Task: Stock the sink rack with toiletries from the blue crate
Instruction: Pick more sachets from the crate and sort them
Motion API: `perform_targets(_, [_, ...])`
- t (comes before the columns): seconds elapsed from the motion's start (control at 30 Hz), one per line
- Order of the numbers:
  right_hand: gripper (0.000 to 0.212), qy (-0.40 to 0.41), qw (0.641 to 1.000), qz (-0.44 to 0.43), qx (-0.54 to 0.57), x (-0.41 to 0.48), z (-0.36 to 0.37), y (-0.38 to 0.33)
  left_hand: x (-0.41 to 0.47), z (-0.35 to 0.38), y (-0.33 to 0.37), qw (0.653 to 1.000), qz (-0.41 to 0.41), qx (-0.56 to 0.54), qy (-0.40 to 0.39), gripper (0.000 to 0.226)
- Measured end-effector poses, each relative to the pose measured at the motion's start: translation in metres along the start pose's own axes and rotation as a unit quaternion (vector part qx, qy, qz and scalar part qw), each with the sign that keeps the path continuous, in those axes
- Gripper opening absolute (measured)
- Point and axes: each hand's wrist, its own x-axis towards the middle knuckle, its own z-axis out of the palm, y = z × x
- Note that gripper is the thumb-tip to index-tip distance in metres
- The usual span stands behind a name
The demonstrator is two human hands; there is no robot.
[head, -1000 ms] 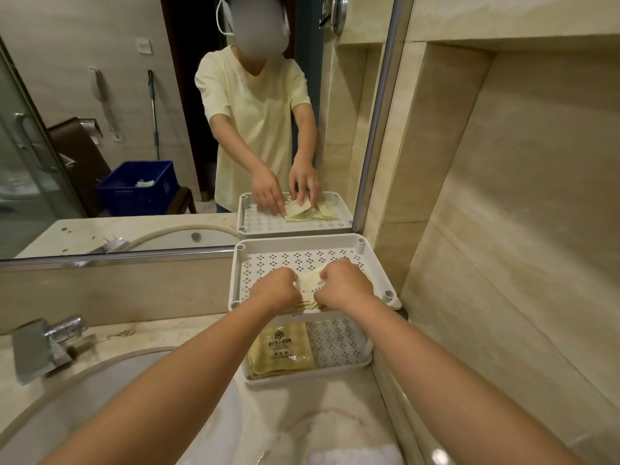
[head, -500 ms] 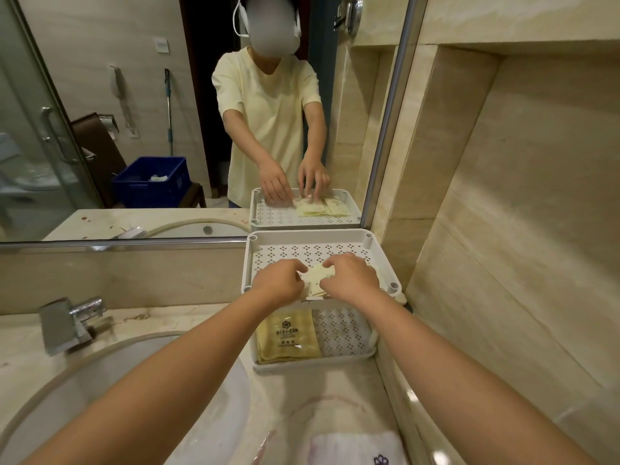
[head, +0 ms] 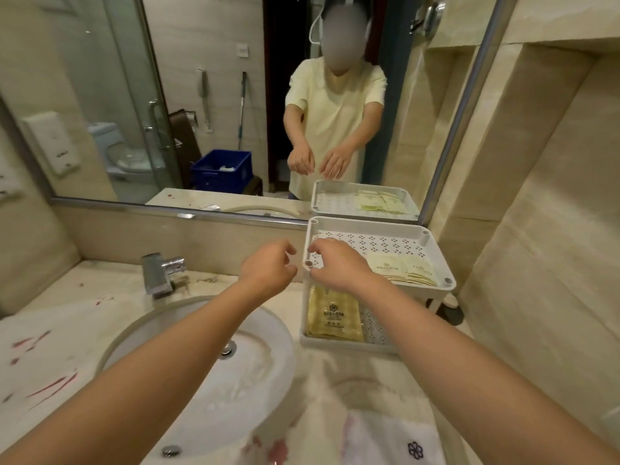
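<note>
Pale sachets (head: 404, 270) on rack (head: 369, 226) top tier, yellow packet (head: 333, 316) below, left hand (head: 268, 270), right hand (head: 339, 265), each grip slack

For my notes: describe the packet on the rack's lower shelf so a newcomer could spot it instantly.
Start at the white sink basin; right of it stands a white two-tier perforated rack. On its lower shelf, left side, lies a golden-yellow packet with a dark flower emblem. The packets on the top shelf are paler cream.

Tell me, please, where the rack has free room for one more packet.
Top tray: bare along the back rim and left of the pale packets; crowded at front right. Lower tray: bare right of the yellow packet.
</note>
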Motion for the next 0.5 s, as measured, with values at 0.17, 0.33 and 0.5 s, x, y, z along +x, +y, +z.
perform_targets(0.17, [0.051,-0.018,0.998,-0.053,-0.026,0.001,0.023,-0.042,-0.035,-0.018,-0.043,0.998,-0.056,0.016,0.015,0.030])
perform_targets(0.33, [0.050,-0.053,0.991,-0.112,-0.058,-0.004,0.049,-0.091,-0.078,-0.040,-0.086,0.993,-0.108,0.049,0.011,0.033])
perform_targets(0.5, [0.051,-0.090,0.980,-0.163,-0.068,-0.022,0.076,-0.150,-0.133,-0.068,-0.129,0.985,-0.162,0.062,0.025,0.035])
